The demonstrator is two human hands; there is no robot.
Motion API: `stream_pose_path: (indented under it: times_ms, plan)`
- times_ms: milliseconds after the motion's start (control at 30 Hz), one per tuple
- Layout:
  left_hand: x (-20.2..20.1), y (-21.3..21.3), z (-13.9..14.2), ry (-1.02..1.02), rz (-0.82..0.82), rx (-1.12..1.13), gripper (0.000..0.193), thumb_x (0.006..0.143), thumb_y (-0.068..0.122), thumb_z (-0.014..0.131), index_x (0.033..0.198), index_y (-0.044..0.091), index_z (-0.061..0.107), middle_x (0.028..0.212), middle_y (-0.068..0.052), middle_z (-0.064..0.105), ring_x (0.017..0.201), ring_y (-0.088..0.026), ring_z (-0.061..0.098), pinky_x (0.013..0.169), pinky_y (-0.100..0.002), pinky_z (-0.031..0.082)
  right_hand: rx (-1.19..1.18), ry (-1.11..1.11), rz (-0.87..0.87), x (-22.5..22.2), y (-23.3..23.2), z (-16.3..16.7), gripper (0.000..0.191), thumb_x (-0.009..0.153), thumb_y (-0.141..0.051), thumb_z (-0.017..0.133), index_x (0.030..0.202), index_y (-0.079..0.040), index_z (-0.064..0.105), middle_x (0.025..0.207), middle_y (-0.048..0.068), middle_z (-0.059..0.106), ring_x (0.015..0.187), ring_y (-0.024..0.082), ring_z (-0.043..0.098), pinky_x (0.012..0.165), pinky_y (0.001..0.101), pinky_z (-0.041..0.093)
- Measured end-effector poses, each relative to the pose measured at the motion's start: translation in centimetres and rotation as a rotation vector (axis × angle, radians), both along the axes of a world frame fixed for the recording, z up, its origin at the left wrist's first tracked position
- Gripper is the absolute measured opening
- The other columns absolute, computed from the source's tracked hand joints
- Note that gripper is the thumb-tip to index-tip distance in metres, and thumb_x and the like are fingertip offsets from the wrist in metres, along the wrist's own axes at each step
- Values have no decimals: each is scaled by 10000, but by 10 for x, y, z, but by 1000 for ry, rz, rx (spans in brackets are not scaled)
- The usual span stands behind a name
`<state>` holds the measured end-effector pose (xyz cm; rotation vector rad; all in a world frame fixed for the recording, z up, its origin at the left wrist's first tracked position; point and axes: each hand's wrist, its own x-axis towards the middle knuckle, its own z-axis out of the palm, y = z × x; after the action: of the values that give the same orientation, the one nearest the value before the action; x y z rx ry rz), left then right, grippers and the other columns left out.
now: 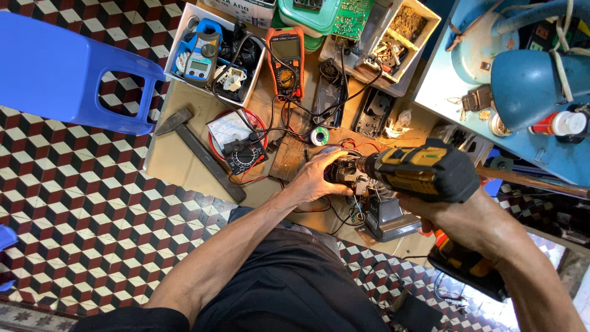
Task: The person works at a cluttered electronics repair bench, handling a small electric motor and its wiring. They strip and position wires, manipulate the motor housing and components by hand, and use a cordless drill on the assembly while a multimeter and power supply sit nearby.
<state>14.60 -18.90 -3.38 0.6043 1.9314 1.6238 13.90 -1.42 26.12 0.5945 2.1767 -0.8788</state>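
Observation:
My right hand (pixel 458 215) grips a yellow and black cordless drill (pixel 424 172), its nose pointing left into a small motor-like part with wires (pixel 347 175). My left hand (pixel 316 178) wraps around that part from the left, steadying it on a low cardboard-covered work surface (pixel 178 163). A grey metal block (pixel 387 215) sits just below the part. Red and black wires trail around both hands.
An orange multimeter (pixel 287 61), an analog meter on a red disc (pixel 243 154), a hammer (pixel 200 150), a white box with a blue clamp meter (pixel 203 55), a solder spool (pixel 319 136) and circuit boards lie behind. A blue plastic stool (pixel 67 74) stands left; a blue cluttered bench (pixel 491 86) right.

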Motion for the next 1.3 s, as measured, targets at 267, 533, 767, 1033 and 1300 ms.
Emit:
stream_pose_path:
  times_ms: [267,533,767,1033,1300]
  plan:
    - [-2,-1,10,-42,24,-24,903,689,402,919,1453,144,514,1540,-182,508,1387,-337,535,1137,-420,450,46,-44,6,-2,-11,0,208,796,-116,775,932,14,687,582,105,646,479,190,582,430,380,484]
    - [1,-2,17,-29,19,54,850,742,359,896,1441,82,502,1512,-175,552,1364,-354,568,1112,-434,477,154,-122,109,-10,-18,2,258,841,-201,777,991,-6,699,593,116,643,503,191,578,460,385,497]
    - [-3,0,15,-4,7,42,841,741,371,899,1418,77,497,1485,-162,567,1322,-361,596,1101,-443,488,157,-115,104,-15,-16,4,394,812,-223,796,1172,-86,708,714,126,726,560,200,620,514,397,547]
    - [1,-1,12,-14,20,74,878,750,384,886,1457,72,469,1493,-181,552,1349,-358,574,1105,-450,487,194,-155,146,-10,-8,-1,436,833,-225,771,1246,-107,696,830,84,715,629,178,675,577,373,587]
    - [-1,-3,20,43,55,15,856,747,430,881,1409,65,481,1444,-169,557,1353,-333,540,1120,-436,457,155,-38,157,-10,-10,5,310,814,-251,764,1038,-44,709,623,75,631,536,183,543,484,377,490]
